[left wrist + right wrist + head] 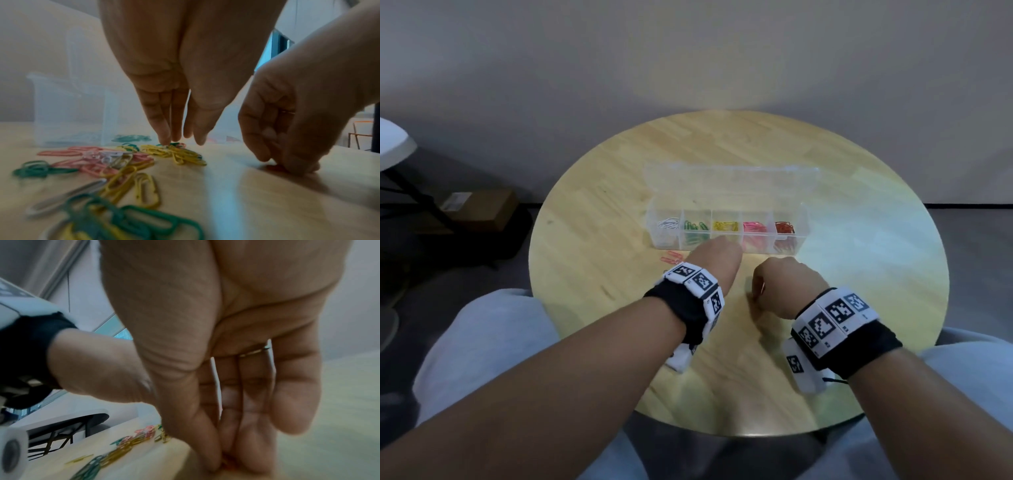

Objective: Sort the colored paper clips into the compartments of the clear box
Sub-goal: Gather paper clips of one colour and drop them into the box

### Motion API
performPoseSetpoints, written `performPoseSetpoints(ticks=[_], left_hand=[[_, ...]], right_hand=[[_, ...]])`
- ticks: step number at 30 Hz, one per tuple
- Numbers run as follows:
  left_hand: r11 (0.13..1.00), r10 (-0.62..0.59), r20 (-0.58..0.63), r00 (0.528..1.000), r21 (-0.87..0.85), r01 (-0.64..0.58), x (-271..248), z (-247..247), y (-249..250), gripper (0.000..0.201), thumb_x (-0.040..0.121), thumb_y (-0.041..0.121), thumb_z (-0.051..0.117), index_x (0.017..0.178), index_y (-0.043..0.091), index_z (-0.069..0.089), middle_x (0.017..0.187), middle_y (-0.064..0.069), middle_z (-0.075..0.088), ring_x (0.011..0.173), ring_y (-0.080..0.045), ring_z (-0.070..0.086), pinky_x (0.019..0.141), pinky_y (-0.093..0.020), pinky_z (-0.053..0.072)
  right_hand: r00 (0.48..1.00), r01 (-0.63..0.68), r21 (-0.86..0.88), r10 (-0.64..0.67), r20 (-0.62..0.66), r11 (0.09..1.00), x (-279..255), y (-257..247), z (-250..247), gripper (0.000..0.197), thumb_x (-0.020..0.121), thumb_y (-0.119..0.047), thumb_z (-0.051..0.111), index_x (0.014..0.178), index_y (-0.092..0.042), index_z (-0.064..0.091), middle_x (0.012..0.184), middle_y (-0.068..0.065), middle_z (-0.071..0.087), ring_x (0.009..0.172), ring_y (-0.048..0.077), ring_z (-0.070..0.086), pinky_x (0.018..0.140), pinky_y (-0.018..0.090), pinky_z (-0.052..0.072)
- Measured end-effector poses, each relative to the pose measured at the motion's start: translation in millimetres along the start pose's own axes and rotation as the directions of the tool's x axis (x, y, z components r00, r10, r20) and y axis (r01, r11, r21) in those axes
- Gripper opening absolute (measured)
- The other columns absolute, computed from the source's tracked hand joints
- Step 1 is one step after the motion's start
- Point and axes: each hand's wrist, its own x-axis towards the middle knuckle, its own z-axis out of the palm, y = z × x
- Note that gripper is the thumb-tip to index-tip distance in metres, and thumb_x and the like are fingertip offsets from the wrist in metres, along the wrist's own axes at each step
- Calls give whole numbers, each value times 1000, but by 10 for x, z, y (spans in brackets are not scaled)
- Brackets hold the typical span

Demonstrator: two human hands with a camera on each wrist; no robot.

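The clear box [726, 205] stands open at the table's middle, its lid [729, 178] laid back; its compartments hold white, green, yellow, pink and red clips, left to right. Loose mixed clips [123, 162] lie in front of it, mostly hidden under my left arm in the head view. My left hand [180, 142] points straight fingers down, tips touching the yellow clips [180, 155] in the pile. To its right, my right hand [224, 462] pinches a small red clip [274, 167] against the tabletop between thumb and fingers.
The round wooden table [585, 222] stands against a plain wall. On the floor at the left are a cardboard box [479, 209] and a white table's edge [393, 144]. My grey-trousered knees sit under the near rim.
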Motion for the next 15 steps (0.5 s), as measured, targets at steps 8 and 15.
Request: performPoseSetpoints(ticks=[8, 15], left_hand=[[997, -76, 25, 997, -28, 77, 118, 39, 22, 26, 84, -11, 48, 65, 7, 48, 67, -6, 46, 78, -30, 57, 66, -34, 43], [989, -85, -6, 996, -122, 84, 76, 152, -118, 29, 88, 2, 57, 113, 11, 69, 110, -10, 66, 105, -29, 60, 89, -37, 49]], right_hand=[[999, -26, 22, 25, 33, 999, 64, 16, 20, 15, 84, -28, 66, 94, -18, 68, 84, 2, 63, 72, 20, 62, 73, 33, 57], [997, -28, 56, 24, 66, 998, 83, 15, 4, 22, 74, -30, 76, 90, -18, 68, 79, 0, 63, 69, 17, 62, 66, 30, 56]])
